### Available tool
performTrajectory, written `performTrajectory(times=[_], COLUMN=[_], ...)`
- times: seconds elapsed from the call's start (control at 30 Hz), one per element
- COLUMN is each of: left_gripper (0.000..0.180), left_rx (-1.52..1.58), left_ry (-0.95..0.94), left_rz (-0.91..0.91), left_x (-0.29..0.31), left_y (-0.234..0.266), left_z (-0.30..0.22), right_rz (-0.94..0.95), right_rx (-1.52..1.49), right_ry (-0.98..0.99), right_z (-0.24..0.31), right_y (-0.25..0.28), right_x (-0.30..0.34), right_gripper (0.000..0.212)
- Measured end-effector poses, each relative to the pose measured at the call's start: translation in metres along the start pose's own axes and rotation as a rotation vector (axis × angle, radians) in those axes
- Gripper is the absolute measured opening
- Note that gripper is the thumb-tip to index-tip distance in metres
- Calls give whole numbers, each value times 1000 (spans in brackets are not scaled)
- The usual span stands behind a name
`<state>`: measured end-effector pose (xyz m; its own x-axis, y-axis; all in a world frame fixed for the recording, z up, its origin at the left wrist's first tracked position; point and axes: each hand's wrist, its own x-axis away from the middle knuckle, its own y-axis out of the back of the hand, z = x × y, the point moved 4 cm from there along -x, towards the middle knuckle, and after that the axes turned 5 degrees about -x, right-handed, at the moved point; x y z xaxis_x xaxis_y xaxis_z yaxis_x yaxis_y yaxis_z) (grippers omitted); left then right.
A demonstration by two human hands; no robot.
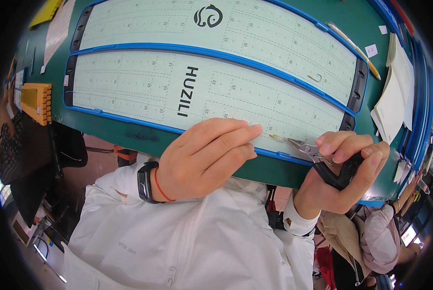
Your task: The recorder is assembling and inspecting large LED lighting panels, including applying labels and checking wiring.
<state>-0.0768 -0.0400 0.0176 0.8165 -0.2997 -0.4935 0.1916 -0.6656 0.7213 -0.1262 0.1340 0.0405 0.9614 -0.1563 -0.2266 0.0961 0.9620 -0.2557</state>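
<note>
My right hand (349,169) is wrapped round the black handles of small pliers (307,147), whose metal jaws point left. Close to the jaw tips is a small yellowish piece (274,136), perhaps part of a fish hook. My left hand (206,157) is closed, with its fingertips pressed together just left of that piece. Whatever the left fingers pinch is too fine or too hidden to make out. Both hands are over the near half of an open blue box (144,47) with pale, ruled liners. A greenish fish hook (315,77) lies on the far half.
The box rests on a green table (134,133). An orange-yellow block stack (36,102) stands at the table's left edge. A wooden-handled tool (354,48), small white tags (371,50) and papers (393,101) lie to the right. Another person (378,237) sits at the lower right.
</note>
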Motion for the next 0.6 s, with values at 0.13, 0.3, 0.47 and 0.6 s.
performTrajectory(times=[0.13, 0.3, 0.47, 0.6], left_gripper=[18, 15, 13, 17], left_rx=[0, -31, -144, -171], left_ry=[5, -47, -159, -167], left_rz=[-8, 3, -9, 15], left_x=[0, 0, 2, 5], left_y=[0, 0, -2, -3], left_z=[0, 1, -4, -7], right_rz=[4, 22, 21, 20], right_rx=[12, 15, 1, 21], right_ry=[-1, -9, -7, 3], right_z=[-1, -1, -1, -2], right_y=[0, 0, 0, -1], right_x=[0, 0, 2, 3], right_gripper=[20, 20, 21, 23])
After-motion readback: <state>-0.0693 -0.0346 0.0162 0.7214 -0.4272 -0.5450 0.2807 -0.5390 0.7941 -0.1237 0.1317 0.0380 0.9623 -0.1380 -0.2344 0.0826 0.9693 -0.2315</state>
